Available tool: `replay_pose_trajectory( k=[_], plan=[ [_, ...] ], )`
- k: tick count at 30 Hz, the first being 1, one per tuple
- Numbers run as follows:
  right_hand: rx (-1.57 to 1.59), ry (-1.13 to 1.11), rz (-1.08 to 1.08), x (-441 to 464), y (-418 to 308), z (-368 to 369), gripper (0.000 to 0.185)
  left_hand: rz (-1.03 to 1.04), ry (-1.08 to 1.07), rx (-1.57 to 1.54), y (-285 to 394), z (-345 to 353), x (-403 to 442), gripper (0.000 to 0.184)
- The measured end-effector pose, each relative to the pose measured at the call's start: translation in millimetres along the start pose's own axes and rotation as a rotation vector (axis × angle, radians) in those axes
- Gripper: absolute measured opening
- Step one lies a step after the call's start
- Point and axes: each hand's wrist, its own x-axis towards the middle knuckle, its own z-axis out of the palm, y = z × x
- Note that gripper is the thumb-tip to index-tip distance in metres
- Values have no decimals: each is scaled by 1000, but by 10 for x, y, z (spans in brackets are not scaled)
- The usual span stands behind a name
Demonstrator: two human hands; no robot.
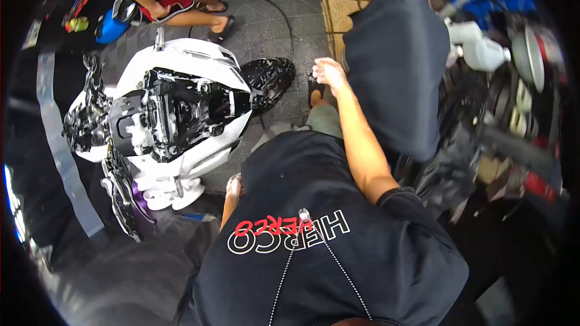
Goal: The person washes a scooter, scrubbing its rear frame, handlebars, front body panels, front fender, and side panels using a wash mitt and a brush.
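Observation:
My right hand [329,74] is raised above the floor, between the motorcycle and a dark covered object. Its fingers are loosely bent and apart, with white foam on them and nothing held. Low beside my black shirt is my left hand [234,186], also with white on it; its fingers are too small and unclear to read. A white and black motorcycle [208,53] stands to my left, with white foam spread over its black middle parts, handlebar area and front. The left hand is near its side, apart from it.
At the top left, another person's hand [159,11] rests by their red shorts, near a blue object [111,28]. A large dark cover [396,66] stands close on my right. Beyond it are a white container [485,54] and black plastic [448,172]. A hose curves over the tiled floor [263,15].

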Motion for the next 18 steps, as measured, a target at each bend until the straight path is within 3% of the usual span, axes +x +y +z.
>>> replay_pose_trajectory(
  k=[2,6,10,18],
  plan=[
    [-78,12,81,615,-280,92,18,-55,-78,-31,113,296,16,31],
    [11,-247,-67,1138,-1099,432,21,-134,-206,-67,501,798,-11,31],
    [-48,-209,-53,1582,-1696,575,26,-199,-253,-133,1044,1139,26,31],
    [-207,-278,51,3023,-2219,637,24,-318,-349,-350,1659,1650,576,31]
  ],
)
